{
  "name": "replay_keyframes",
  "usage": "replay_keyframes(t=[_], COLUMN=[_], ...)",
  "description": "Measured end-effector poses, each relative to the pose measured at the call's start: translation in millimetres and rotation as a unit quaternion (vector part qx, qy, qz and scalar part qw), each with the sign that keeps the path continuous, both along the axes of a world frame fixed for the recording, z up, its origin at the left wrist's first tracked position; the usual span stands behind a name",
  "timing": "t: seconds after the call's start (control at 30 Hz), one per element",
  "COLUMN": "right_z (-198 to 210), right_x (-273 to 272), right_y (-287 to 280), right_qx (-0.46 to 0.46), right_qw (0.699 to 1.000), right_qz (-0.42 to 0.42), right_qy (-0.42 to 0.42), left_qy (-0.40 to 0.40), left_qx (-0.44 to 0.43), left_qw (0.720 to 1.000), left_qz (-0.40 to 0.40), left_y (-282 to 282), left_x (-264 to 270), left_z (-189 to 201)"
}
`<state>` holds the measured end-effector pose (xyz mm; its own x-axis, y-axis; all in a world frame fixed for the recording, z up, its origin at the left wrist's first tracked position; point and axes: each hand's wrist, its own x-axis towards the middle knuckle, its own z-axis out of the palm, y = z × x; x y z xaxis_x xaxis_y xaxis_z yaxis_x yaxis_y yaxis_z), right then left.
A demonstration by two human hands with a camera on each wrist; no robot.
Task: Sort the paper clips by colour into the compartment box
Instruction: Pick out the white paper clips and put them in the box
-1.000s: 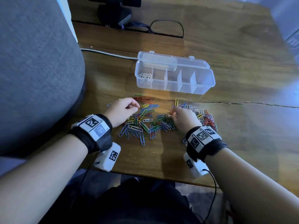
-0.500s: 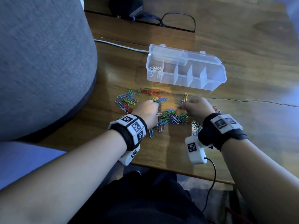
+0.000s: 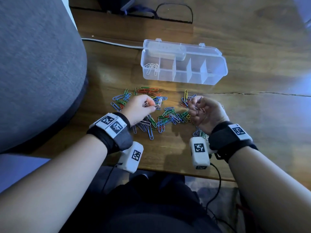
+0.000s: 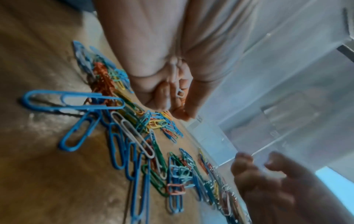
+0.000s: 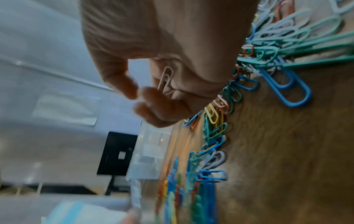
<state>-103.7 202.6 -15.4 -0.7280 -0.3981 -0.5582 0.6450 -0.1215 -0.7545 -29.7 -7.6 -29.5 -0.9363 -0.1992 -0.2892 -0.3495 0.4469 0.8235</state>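
Note:
A clear compartment box [image 3: 217,71] lies open on the wooden table, with several white clips [image 3: 151,66] in its leftmost compartment. In front of it is a loose pile of paper clips [image 3: 165,117] in blue, green, red, yellow and white. My left hand [image 3: 148,104] is raised just above the pile's left part and pinches white paper clips [image 3: 155,105]; the left wrist view shows a white clip [image 4: 179,92] among the curled fingers. My right hand [image 3: 196,106] is curled above the pile's right part, holding a white paper clip [image 5: 165,78] against the palm.
A big grey cushion [image 3: 33,64] fills the left side and overhangs the table. A white cable [image 3: 109,42] and a black cable loop [image 3: 173,13] lie behind the box. A crack [image 3: 252,94] runs across the table to the right. The table's front edge [image 3: 168,170] is near my wrists.
Both hands have lifted off the pile with white clips in their fingers. The left hand has moved right, and the right hand has turned so its curled fingers face left.

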Motion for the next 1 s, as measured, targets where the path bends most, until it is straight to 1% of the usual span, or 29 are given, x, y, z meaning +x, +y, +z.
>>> replay_keyframes(t=[0.03, 0.07, 0.1, 0.17, 0.2, 0.23, 0.27, 0.33, 0.4, 0.47, 0.5, 0.57, 0.63, 0.73, 0.8, 0.9, 0.93, 1.0], right_z=[-4, -8, -13, -19, -21, -22, -23, -24, -23, -21, -19, -16, -14, -13, -12, -13, -15, -19], right_x=[1, 3, 6, 11, 14, 16, 16, 17, 16, 15, 15, 13, 12, 13, 18, 21, 19, 12], right_y=[-2, -4, -5, -8, -10, -11, -12, -14, -17, -21, -24, -30, -33, -33, -31, -33, -34, -35], right_qx=[0.073, 0.163, 0.253, 0.398, 0.440, 0.469, 0.486, 0.509, 0.536, 0.559, 0.569, 0.579, 0.573, 0.552, 0.562, 0.586, 0.587, 0.575], right_qw=[0.996, 0.980, 0.947, 0.844, 0.797, 0.760, 0.735, 0.709, 0.679, 0.642, 0.629, 0.619, 0.626, 0.646, 0.638, 0.613, 0.616, 0.640], right_qz=[0.022, 0.055, 0.101, 0.199, 0.233, 0.258, 0.276, 0.295, 0.311, 0.334, 0.341, 0.347, 0.351, 0.345, 0.346, 0.345, 0.342, 0.332], right_qy=[0.037, 0.097, 0.169, 0.299, 0.342, 0.370, 0.384, 0.388, 0.394, 0.405, 0.405, 0.402, 0.396, 0.399, 0.397, 0.401, 0.399, 0.387], left_qy=[-0.011, -0.026, -0.042, -0.057, -0.059, -0.060, -0.060, -0.060, -0.062, -0.067, -0.071, -0.080, -0.087, -0.091, -0.095, -0.108, -0.109, -0.106], left_qx=[0.038, 0.071, 0.101, 0.163, 0.186, 0.203, 0.221, 0.264, 0.314, 0.378, 0.414, 0.479, 0.518, 0.542, 0.551, 0.537, 0.532, 0.526], left_qw=[0.999, 0.997, 0.993, 0.983, 0.978, 0.973, 0.968, 0.953, 0.933, 0.903, 0.884, 0.846, 0.815, 0.790, 0.787, 0.803, 0.806, 0.811], left_qz=[0.013, 0.025, 0.038, 0.066, 0.080, 0.093, 0.106, 0.134, 0.164, 0.191, 0.203, 0.222, 0.244, 0.272, 0.261, 0.236, 0.235, 0.233], left_y=[0, 1, 1, 2, 3, 2, 2, 3, 5, 5, 5, 4, 3, 1, -2, -5, -5, -5], left_x=[1, 3, 4, 6, 7, 8, 8, 7, 6, 5, 5, 5, 5, 7, 9, 11, 12, 13], left_z=[-1, 0, -1, 0, 0, 0, 1, 4, 7, 10, 12, 14, 16, 17, 16, 12, 11, 11])
